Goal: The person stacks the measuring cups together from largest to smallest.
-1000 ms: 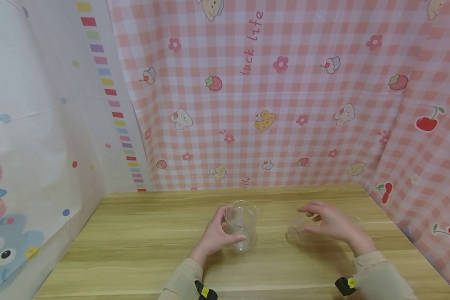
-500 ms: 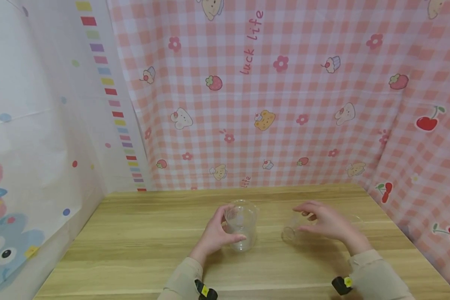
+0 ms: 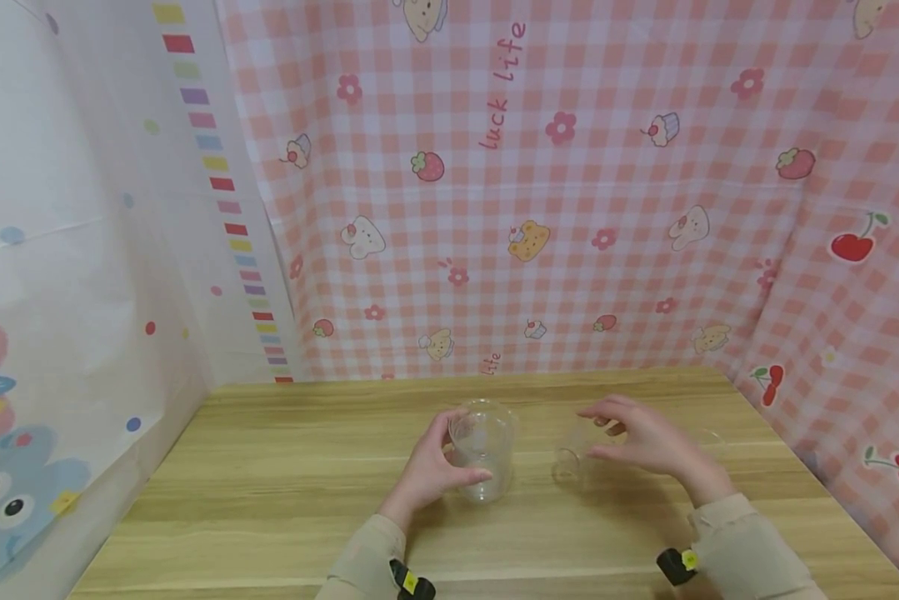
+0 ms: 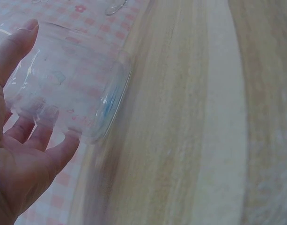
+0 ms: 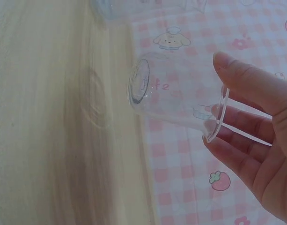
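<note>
My left hand (image 3: 437,467) grips a large clear cup (image 3: 486,454) from the left, thumb across its near side and fingers behind. Upright and see-through, this cup stands at mid-table, and the left wrist view shows its base (image 4: 110,105) close at the wood. To the right, my right hand (image 3: 644,442) holds a smaller clear cup (image 3: 571,458) by its rim, thumb on one side and fingertips on the other. In the right wrist view that smaller cup (image 5: 173,91) shows its thick round base close over the table, rim towards the palm.
A faint clear rim (image 3: 713,437) shows on the table behind the right wrist, mostly hidden. The wooden table (image 3: 269,475) meets a pink checked cloth (image 3: 419,292) at the back and right, and a white printed sheet (image 3: 89,250) at the left.
My right hand has moved a little to the left with the smaller cup, closer to the large one. My left hand and its cup have stayed in place.
</note>
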Demonstrator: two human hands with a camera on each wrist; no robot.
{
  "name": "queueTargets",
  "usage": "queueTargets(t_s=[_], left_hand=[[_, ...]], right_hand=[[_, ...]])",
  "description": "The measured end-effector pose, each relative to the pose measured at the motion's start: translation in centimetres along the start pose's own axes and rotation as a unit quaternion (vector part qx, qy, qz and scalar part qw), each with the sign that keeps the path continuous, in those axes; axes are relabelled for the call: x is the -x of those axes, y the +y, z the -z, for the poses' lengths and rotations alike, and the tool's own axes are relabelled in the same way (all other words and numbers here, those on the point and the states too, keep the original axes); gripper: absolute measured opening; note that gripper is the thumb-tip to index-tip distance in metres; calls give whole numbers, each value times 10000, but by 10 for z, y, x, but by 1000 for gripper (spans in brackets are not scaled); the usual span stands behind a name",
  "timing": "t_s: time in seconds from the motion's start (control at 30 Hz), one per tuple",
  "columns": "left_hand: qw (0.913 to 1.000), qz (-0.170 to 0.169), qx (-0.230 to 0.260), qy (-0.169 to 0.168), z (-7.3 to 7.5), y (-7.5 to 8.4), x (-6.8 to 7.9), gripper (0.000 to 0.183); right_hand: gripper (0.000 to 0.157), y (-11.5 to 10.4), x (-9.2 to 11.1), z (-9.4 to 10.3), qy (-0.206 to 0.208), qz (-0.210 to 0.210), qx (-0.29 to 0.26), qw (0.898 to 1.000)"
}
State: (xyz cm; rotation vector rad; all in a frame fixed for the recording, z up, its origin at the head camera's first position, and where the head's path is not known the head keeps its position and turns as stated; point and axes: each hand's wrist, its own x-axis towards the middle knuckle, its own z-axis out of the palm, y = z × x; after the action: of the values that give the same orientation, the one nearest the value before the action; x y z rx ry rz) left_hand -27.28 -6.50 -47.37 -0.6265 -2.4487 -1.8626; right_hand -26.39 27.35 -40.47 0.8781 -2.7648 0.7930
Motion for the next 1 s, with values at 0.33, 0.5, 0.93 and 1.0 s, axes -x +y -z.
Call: queueTargets(t_s=[0.33, 0.5, 0.93, 1.0], left_hand=[[10000, -12, -24, -26, 0, 0, 0, 93], [10000, -21, 6, -17, 0, -1, 0, 92], [10000, -2, 14, -19, 0, 1, 0, 93], [10000, 12, 15, -13, 0, 1, 0, 93]], right_hand=[[51, -6, -8, 4, 76, 180, -121, 9997], [51, -10, -11, 7, 109, 246, -88, 9996], [50, -20, -20, 19, 348, 604, 68, 9975], [50, -21, -21, 20, 342, 570, 127, 9977]])
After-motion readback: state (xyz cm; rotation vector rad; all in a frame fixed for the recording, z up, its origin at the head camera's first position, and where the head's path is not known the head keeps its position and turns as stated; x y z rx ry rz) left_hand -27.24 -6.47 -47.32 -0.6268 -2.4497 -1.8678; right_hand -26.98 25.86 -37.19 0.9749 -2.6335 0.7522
